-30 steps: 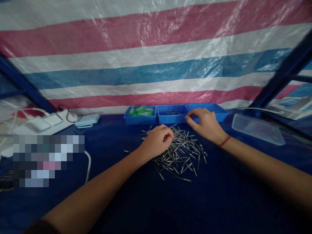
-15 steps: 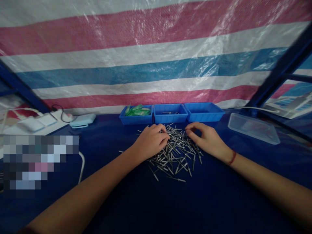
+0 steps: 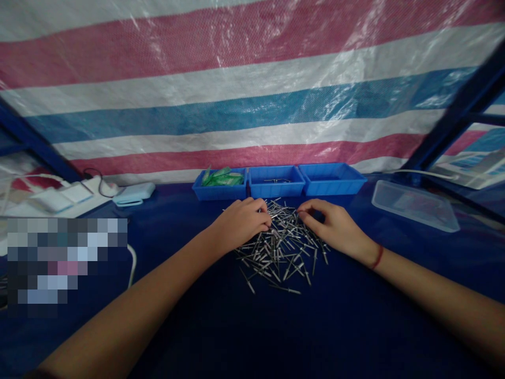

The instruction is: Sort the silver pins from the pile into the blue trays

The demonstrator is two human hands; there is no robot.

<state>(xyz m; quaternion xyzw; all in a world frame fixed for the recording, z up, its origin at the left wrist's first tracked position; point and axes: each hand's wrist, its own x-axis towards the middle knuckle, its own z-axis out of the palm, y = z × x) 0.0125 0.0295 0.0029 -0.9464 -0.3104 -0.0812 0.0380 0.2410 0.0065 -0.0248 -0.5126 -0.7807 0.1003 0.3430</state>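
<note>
A loose pile of silvery blind rivets (image 3: 278, 247) lies on the dark blue tabletop. My left hand (image 3: 245, 222) rests over the pile's left side, its fingers curled together among the rivets. Whatever those fingers grip is hidden behind them. At the right edge of the pile, my right hand (image 3: 330, 223) has thumb and forefinger tips brought together over the rivets. Anything in that pinch is too small to make out. Behind the pile, the middle blue bin (image 3: 276, 190) contains a few rivets.
Green plastic packets (image 3: 223, 178) fill the left blue bin (image 3: 219, 195). The right blue bin (image 3: 333, 187) adjoins the middle one. A clear plastic lid (image 3: 416, 205) lies at right. Far left are a power strip (image 3: 67, 197), a light-blue case (image 3: 134, 193) and a white cable (image 3: 133, 266).
My left hand has shifted slightly left, its fingers still curled on the rivets. My right hand stays almost in place, still pinched. The view has tilted a little.
</note>
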